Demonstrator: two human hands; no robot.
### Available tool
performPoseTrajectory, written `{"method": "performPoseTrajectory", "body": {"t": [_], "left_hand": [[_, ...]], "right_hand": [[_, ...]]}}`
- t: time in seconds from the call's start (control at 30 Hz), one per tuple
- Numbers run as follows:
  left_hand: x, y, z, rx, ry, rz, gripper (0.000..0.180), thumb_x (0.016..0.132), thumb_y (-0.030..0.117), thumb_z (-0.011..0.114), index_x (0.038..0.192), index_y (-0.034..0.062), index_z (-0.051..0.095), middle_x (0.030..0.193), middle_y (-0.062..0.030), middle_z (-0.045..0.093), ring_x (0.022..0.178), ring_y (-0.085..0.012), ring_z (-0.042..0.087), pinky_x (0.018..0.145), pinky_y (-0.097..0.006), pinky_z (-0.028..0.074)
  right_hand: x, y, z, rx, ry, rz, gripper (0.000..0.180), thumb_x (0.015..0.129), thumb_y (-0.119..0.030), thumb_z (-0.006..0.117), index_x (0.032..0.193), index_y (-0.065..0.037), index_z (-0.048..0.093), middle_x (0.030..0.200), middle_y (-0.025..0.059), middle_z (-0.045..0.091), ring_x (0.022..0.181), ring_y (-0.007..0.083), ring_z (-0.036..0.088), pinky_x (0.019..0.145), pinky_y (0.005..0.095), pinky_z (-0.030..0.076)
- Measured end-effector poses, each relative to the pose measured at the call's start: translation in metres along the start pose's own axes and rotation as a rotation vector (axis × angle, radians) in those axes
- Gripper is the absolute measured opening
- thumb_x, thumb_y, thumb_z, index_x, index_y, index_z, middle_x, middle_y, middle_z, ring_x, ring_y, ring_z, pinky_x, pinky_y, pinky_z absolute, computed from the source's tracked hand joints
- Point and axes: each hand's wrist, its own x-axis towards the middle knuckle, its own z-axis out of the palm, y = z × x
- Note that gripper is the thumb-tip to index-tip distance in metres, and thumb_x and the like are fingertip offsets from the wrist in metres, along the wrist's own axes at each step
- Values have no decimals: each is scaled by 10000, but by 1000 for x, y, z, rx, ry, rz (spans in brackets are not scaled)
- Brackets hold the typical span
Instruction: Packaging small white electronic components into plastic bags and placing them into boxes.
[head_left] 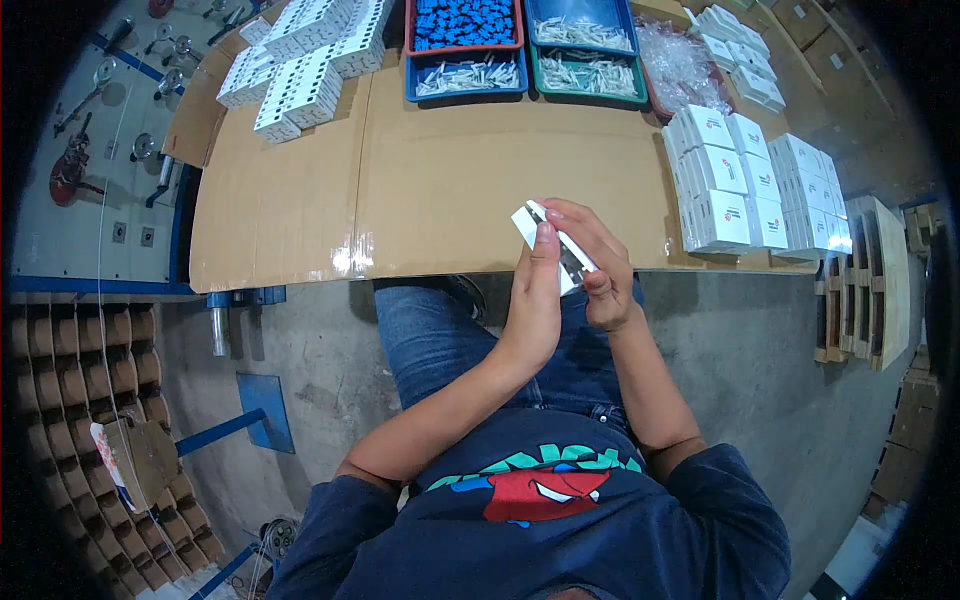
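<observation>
Over the near edge of the cardboard-covered table, both my hands hold a small white box-like piece with a dark strip along one side. My left hand closes on its left side, with the thumb upright against it. My right hand wraps the far and right side, its thumb pressing near the lower end. Fingers cover much of the piece, so I cannot tell its exact kind.
Stacked white blocks with dark holes stand far left. Bins hold blue plugs and white slim pieces. Clear plastic bags lie far right, near stacked white boxes. Wooden pallets stand right of the table.
</observation>
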Motion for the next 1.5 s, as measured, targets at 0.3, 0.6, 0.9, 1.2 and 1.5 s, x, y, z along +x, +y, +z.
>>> {"method": "performPoseTrajectory", "body": {"t": [0.3,0.6,0.9,1.2,1.5], "left_hand": [[-2,1,5,-125,-21,36,584,1093,510,280,1479,87,398,1268,-78,619,1170,-172,611,1005,-356,499],[32,-20,-54,26,95,116,503,1027,212,598,1441,67,353,1200,-123,610,1120,-192,615,950,-348,515],[80,-57,-125,618,106,370,907,741,134,891,1433,15,317,1371,-209,504,1298,-288,537,1057,-414,467],[81,-56,-124,1538,309,509,1081,666,529,863,1480,11,376,1482,-181,447,1411,-330,390,1176,-577,246],[97,-66,-130,1562,419,538,995,699,506,842,1446,-2,423,1420,-156,494,1348,-304,450,1176,-543,263]], "right_hand": [[6,-3,-7,105,27,98,845,1012,-661,349,1466,46,438,1408,240,537,1307,295,538,1086,431,434],[-9,47,-23,443,372,319,528,1033,-375,537,1416,-26,438,1435,176,492,1293,264,517,1120,394,398],[-48,104,-32,-547,137,404,454,787,-222,841,1096,-19,578,1385,195,482,1233,386,537,1049,442,452],[-67,119,-36,-742,32,376,338,791,-219,818,1071,-56,722,1338,181,574,1279,374,521,1064,464,431],[-67,130,-38,-769,94,347,314,770,-207,819,1003,-30,705,1246,158,636,1175,352,581,995,451,457]]}}
